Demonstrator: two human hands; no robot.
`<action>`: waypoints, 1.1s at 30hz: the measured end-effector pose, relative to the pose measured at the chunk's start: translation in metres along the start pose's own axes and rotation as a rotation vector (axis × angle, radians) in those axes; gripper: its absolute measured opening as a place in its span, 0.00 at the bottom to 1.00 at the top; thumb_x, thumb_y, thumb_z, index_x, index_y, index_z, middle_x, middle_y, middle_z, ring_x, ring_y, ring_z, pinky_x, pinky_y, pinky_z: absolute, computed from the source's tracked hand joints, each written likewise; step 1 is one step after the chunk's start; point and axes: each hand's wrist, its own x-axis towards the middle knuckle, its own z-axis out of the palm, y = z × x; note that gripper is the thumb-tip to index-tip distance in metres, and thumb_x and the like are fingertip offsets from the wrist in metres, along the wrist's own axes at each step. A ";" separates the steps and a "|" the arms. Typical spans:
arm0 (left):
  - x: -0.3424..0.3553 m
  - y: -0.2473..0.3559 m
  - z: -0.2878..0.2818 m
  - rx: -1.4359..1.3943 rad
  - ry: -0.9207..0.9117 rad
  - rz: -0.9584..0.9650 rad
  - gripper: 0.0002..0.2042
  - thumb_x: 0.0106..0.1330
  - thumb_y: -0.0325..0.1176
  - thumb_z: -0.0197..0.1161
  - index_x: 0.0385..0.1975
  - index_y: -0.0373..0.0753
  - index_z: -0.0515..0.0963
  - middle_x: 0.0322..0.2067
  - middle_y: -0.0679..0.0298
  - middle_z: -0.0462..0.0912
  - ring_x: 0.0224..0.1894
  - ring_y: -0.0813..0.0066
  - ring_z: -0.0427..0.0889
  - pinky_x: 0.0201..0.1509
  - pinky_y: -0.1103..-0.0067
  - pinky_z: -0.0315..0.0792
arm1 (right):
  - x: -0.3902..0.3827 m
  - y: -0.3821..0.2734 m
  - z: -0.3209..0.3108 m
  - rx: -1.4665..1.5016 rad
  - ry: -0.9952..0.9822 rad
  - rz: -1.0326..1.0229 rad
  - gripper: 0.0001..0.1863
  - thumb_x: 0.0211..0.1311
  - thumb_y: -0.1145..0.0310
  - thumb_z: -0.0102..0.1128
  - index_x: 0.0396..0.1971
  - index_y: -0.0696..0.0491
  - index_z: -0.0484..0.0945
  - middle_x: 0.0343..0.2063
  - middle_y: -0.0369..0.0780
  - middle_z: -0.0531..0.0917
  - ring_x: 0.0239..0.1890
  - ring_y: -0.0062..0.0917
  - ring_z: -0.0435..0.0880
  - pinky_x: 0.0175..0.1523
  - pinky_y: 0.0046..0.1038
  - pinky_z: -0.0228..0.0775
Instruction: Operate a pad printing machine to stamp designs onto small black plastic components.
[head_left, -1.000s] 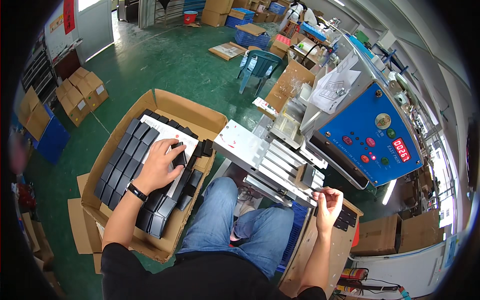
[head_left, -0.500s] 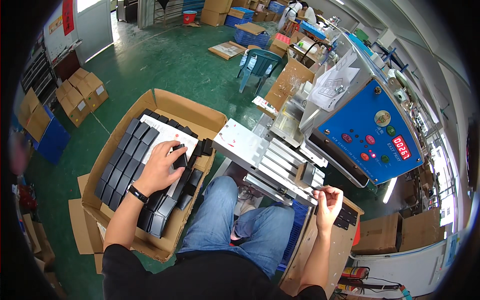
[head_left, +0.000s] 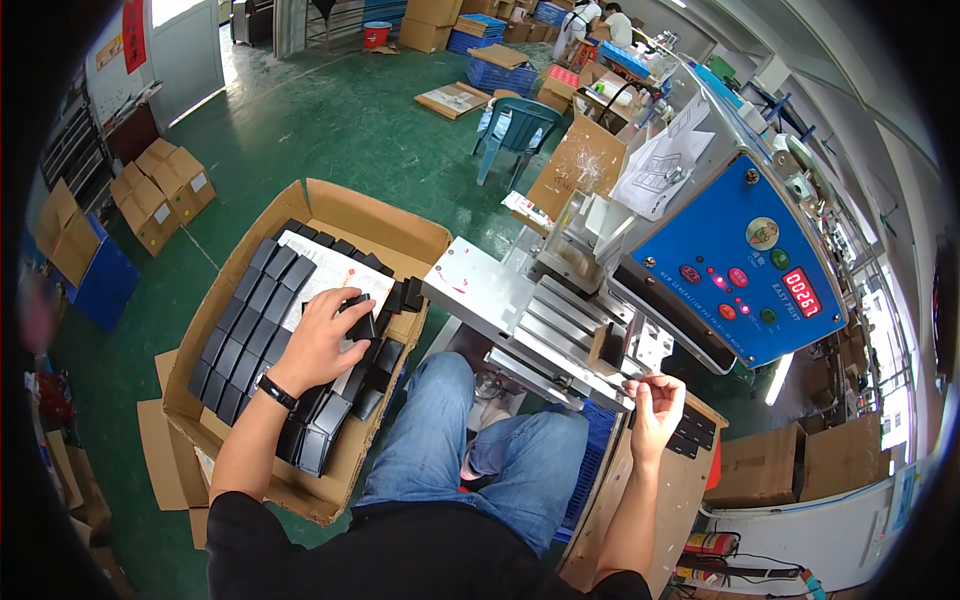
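Observation:
My left hand [head_left: 322,342] is closed around a small black plastic case [head_left: 363,323], over a white sheet [head_left: 347,278] inside a cardboard carton [head_left: 380,222]. Rows of similar black cases [head_left: 243,318] fill the carton around the sheet. On the right, my right hand [head_left: 657,408] is pinched at the front end of the machine's metal bed [head_left: 567,318]. Whatever its fingertips hold is too small to make out. A dark block-shaped piece [head_left: 605,348] stands on the bed just beyond those fingers.
The printing machine's blue control panel [head_left: 745,262] rises at the right. Below my right hand, a board [head_left: 625,500] carries flat black pieces [head_left: 692,432]. A green chair [head_left: 517,130] and stacked cartons stand farther off. Two people work at the back.
A silver part of the machine has come into view beside the dark piece on the bed, and the clear-sided part behind has shifted. More panel lights glow. Both hands stay nearly still.

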 end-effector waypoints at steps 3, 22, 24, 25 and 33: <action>-0.002 0.000 0.000 0.002 -0.001 -0.002 0.29 0.58 0.32 0.72 0.63 0.41 0.80 0.66 0.55 0.77 0.67 0.50 0.75 0.73 0.61 0.71 | -0.001 0.002 -0.001 0.006 0.012 0.007 0.11 0.76 0.82 0.61 0.51 0.55 0.71 0.48 0.44 0.81 0.44 0.28 0.88 0.53 0.27 0.80; 0.047 0.065 0.010 -0.272 0.016 0.101 0.32 0.60 0.30 0.73 0.69 0.37 0.78 0.66 0.55 0.79 0.65 0.54 0.79 0.74 0.65 0.71 | 0.029 0.004 -0.011 0.059 -0.086 0.114 0.19 0.64 0.83 0.74 0.43 0.53 0.70 0.56 0.46 0.80 0.41 0.25 0.86 0.47 0.23 0.81; 0.060 0.079 0.018 -0.267 0.028 0.131 0.32 0.60 0.30 0.73 0.69 0.37 0.78 0.66 0.55 0.79 0.65 0.54 0.80 0.74 0.65 0.71 | 0.037 0.001 -0.012 0.088 -0.143 0.126 0.21 0.63 0.82 0.76 0.42 0.52 0.69 0.60 0.47 0.80 0.41 0.26 0.87 0.45 0.22 0.81; 0.066 0.086 0.022 -0.292 0.022 0.157 0.32 0.60 0.30 0.73 0.69 0.37 0.78 0.67 0.55 0.79 0.65 0.54 0.80 0.74 0.66 0.71 | 0.040 -0.006 -0.010 0.047 -0.188 0.156 0.21 0.62 0.82 0.76 0.41 0.52 0.69 0.61 0.47 0.79 0.41 0.25 0.87 0.44 0.22 0.81; 0.137 0.171 0.066 -0.446 -0.131 0.417 0.31 0.64 0.34 0.71 0.70 0.35 0.76 0.70 0.54 0.77 0.68 0.53 0.76 0.74 0.65 0.69 | 0.060 -0.020 0.005 -0.149 -0.448 0.200 0.26 0.55 0.82 0.80 0.40 0.51 0.67 0.68 0.48 0.76 0.37 0.22 0.85 0.43 0.21 0.78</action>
